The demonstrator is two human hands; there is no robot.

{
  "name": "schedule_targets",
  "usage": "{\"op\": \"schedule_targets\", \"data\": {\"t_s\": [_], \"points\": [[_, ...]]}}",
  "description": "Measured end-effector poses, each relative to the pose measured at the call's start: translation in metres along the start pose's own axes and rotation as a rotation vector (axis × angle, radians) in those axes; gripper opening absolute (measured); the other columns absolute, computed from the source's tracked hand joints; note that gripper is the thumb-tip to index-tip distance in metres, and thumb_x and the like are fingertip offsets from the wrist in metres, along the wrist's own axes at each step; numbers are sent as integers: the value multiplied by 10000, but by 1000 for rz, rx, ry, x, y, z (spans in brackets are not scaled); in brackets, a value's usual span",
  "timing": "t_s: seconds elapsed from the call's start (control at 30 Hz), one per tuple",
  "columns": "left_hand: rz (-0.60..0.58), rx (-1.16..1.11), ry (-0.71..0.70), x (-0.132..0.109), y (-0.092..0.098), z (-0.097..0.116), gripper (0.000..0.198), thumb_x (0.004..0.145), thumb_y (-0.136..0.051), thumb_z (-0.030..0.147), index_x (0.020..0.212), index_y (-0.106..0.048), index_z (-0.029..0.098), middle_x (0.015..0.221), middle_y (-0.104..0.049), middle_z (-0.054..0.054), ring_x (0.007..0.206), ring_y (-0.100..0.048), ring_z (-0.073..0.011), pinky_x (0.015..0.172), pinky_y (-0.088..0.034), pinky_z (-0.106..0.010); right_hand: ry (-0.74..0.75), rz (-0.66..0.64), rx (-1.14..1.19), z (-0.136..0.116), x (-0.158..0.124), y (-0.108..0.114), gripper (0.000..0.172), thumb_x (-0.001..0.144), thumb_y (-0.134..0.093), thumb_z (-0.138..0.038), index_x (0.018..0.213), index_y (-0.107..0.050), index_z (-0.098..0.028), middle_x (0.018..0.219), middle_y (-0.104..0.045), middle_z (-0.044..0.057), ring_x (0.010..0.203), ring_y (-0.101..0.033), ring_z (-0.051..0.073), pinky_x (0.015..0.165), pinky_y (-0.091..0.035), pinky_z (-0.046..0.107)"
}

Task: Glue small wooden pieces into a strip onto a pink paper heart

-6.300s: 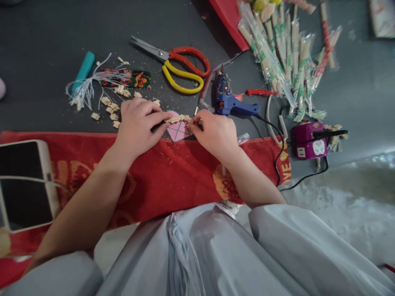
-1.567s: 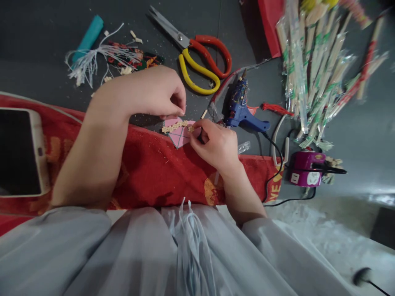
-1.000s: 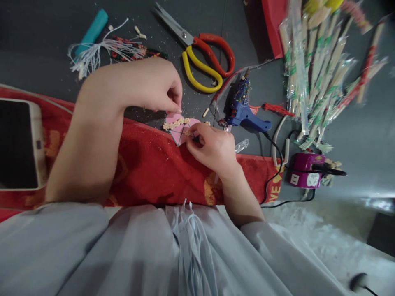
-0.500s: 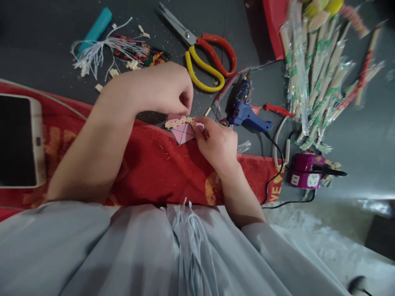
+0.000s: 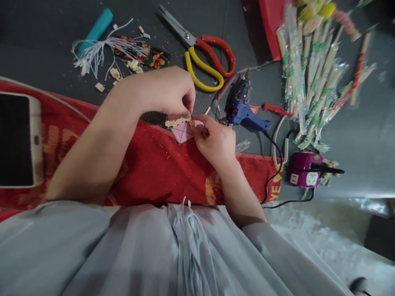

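A small pink piece of card (image 5: 182, 133) with dark crossing lines lies over the edge of the red cloth. Along its upper edge runs a row of small beige pieces (image 5: 177, 122), like short bits of straw or wood. My right hand (image 5: 216, 142) pinches the card's right side between thumb and fingers. From above, my left hand (image 5: 183, 92) bends down with its fingertips pressed together at the right part of the beige row. Whatever lies between those fingertips is too small to tell.
A blue glue gun (image 5: 247, 107) lies right of my hands, its cord reaching a purple power block (image 5: 305, 169). Scissors (image 5: 197, 45) rest behind. Wrapped bundles of sticks (image 5: 314, 78) are at right, a phone (image 5: 18, 139) at left, white threads (image 5: 101, 45) at back left.
Both hands stay at the pink card in nearly the same pose. The view has shifted slightly.
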State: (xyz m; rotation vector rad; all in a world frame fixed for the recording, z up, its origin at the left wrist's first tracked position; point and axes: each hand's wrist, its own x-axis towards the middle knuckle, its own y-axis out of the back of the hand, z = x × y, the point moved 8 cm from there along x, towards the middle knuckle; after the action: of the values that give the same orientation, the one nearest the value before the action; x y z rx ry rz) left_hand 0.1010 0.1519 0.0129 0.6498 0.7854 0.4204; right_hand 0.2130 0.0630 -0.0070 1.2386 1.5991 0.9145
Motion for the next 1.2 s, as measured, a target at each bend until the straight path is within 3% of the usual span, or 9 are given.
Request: {"op": "schedule_targets", "data": {"t_s": [0.17,0.4,0.53,0.7,0.83,0.93,1.03,1.2], "points": [[5,55,61,-3,4,0,305,815,-598,160,955,-868,190,840,-808,-22,770,-652,-185,836,-483,-314,42,35,30,0,-1,1,399,1022,-549,-229,1332,-799,-209,896,-833,54,810,-749,203,685,-427,283],[2,56,112,-6,8,-7,283,815,-621,245,950,-869,222,789,-792,-6,847,-681,-210,940,-508,-333,155,42,25,-7,-7,5,499,959,-488,-212,1366,-776,-180,806,-790,34,696,-673,175,666,-429,285],[-44,34,103,-6,6,-19,210,806,-701,355,893,-871,269,741,-766,-18,887,-688,-254,981,-506,-361,300,-72,-76,-26,-13,1,590,931,-464,-176,1429,-779,-205,935,-848,64,822,-743,195,672,-420,305],[-101,106,235,-13,9,-39,208,780,-735,381,900,-885,302,795,-779,-34,921,-700,-301,1030,-490,-417,304,-259,-210,-33,-16,-8,703,942,-448,-136,1587,-683,-290,1105,-879,51,962,-783,216,680,-392,332],[-158,108,190,-10,5,-49,265,704,-795,494,896,-872,329,768,-774,-18,952,-690,-311,964,-506,-403,325,-271,-217,-35,-17,-7,710,947,-456,-134,1607,-663,-296,1121,-879,56,933,-759,192,659,-361,329],[-264,83,159,-7,-7,-57,283,657,-817,503,862,-868,314,700,-739,-28,897,-686,-304,895,-498,-398,348,-259,-211,-37,-18,-6,692,955,-458,-139,1598,-671,-282,1103,-880,59,912,-751,181,648,-353,327],[-203,63,182,-4,-7,-64,249,675,-826,494,814,-844,289,687,-721,-38,962,-664,-322,986,-475,-422,353,-262,-215,-38,-18,-7,698,957,-455,-132,1607,-659,-283,1099,-880,56,926,-757,182,652,-363,325],[-180,-14,68,-4,-7,-54,385,700,-822,586,983,-869,329,696,-721,-19,1096,-616,-328,1057,-458,-410,328,-294,-248,-38,-17,-8,717,973,-446,-133,1654,-601,-293,1143,-879,55,947,-769,186,647,-369,324]]}}
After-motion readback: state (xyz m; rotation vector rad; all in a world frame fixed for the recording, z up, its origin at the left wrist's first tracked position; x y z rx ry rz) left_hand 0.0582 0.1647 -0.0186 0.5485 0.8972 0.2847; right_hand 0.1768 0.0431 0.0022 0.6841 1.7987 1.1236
